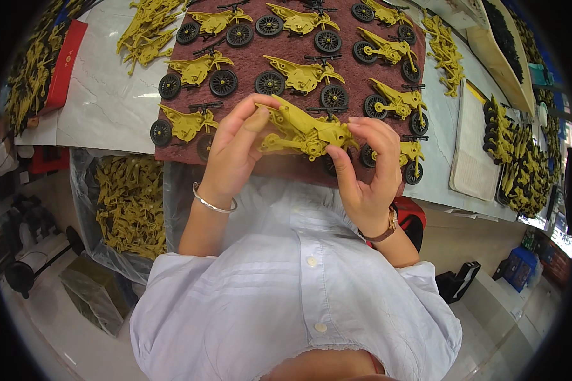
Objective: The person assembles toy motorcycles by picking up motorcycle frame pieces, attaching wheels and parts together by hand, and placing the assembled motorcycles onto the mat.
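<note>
A yellow plastic toy motorcycle body (308,132) is held up in front of my chest, over the near edge of a dark red towel (248,51). My left hand (236,136) pinches its left end between thumb and fingers. At its other end, my right hand (374,168) grips with thumb below and fingers above. I see no wheels on this body. Behind it, partly hidden, a finished-looking toy motorcycle's dark wheel shows. Rows of toy motorcycles (299,75) with yellow bodies, black wheels and black handlebars lie on the towel around my hands.
Loose yellow parts (149,32) are heaped on the table left of the towel, with another pile (445,54) to the right. A plastic-lined bin (130,206) of yellow parts stands below left. A red box (63,66) and a pale tray (473,149) flank the workspace.
</note>
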Demonstrator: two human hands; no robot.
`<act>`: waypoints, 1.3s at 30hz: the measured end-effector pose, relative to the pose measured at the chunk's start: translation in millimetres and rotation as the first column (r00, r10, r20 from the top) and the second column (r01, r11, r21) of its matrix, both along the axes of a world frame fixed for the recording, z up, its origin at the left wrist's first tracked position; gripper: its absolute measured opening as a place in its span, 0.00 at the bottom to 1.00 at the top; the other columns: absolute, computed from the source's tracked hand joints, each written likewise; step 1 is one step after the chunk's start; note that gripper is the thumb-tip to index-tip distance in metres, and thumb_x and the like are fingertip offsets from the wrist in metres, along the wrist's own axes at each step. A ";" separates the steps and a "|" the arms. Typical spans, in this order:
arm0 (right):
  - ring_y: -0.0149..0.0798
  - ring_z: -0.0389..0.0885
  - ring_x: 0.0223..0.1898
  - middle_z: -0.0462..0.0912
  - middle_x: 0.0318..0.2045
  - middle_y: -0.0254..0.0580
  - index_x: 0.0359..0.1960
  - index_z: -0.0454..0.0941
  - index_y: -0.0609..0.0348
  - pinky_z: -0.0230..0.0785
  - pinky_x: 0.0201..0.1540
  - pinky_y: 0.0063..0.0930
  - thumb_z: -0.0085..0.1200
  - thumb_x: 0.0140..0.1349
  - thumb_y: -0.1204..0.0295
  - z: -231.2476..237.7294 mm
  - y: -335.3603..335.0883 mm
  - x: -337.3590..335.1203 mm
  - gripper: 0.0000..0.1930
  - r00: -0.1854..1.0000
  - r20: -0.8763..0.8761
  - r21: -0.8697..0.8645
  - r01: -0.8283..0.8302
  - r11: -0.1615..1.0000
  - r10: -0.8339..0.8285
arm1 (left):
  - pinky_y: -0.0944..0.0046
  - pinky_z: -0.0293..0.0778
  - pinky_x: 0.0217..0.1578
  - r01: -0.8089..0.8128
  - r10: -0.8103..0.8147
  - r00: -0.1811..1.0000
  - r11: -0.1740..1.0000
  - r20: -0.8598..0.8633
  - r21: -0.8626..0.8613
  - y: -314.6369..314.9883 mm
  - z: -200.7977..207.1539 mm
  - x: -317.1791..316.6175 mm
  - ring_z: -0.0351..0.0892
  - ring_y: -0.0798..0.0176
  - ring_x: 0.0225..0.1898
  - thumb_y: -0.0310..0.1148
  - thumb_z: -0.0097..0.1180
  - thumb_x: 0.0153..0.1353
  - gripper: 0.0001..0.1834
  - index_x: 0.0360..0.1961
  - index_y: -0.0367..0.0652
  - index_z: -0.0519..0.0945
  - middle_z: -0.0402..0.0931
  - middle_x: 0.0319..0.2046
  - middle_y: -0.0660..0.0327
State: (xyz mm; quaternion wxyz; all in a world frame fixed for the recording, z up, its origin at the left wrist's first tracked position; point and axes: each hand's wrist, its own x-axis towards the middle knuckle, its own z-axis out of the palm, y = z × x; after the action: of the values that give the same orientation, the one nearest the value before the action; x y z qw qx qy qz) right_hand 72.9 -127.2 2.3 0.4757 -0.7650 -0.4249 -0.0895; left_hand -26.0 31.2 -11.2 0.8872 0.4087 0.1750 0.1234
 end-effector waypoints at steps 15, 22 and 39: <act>0.46 0.73 0.40 0.76 0.37 0.43 0.39 0.72 0.60 0.64 0.45 0.35 0.64 0.41 0.78 0.4 3.1 7.9 0.20 1.000 0.024 0.024 0.011 1.000 -0.011 | 0.69 0.71 0.43 0.050 -0.050 0.998 0.999 0.041 -0.009 -2.2 9.4 14.3 0.75 0.68 0.41 0.34 0.44 0.64 0.13 0.43 0.34 0.69 0.74 0.39 0.57; 0.41 0.74 0.40 0.76 0.38 0.43 0.39 0.71 0.60 0.66 0.43 0.30 0.66 0.40 0.77 -3.0 2.9 7.0 0.22 0.997 -0.080 0.068 0.013 0.998 -0.007 | 0.66 0.72 0.45 0.020 -0.030 0.999 0.938 0.022 0.347 -6.1 5.4 17.1 0.75 0.64 0.43 0.22 0.52 0.57 0.13 0.43 0.31 0.68 0.75 0.41 0.50; 0.21 0.73 0.30 0.78 0.37 0.37 0.44 0.71 0.68 0.65 0.27 0.13 0.57 0.52 0.81 -0.4 -9.4 25.9 0.16 0.463 -0.801 0.305 -0.230 0.924 0.380 | 0.67 0.71 0.46 0.087 -0.119 0.989 0.949 0.088 0.303 -3.8 5.6 18.6 0.75 0.66 0.43 0.22 0.53 0.57 0.14 0.45 0.32 0.71 0.76 0.40 0.55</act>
State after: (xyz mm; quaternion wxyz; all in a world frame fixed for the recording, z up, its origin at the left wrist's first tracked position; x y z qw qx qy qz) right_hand 98.8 -136.6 2.0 0.6866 -0.5825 -0.2608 0.3482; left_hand -7.4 27.4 -5.6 0.8287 0.5393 0.0859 0.1230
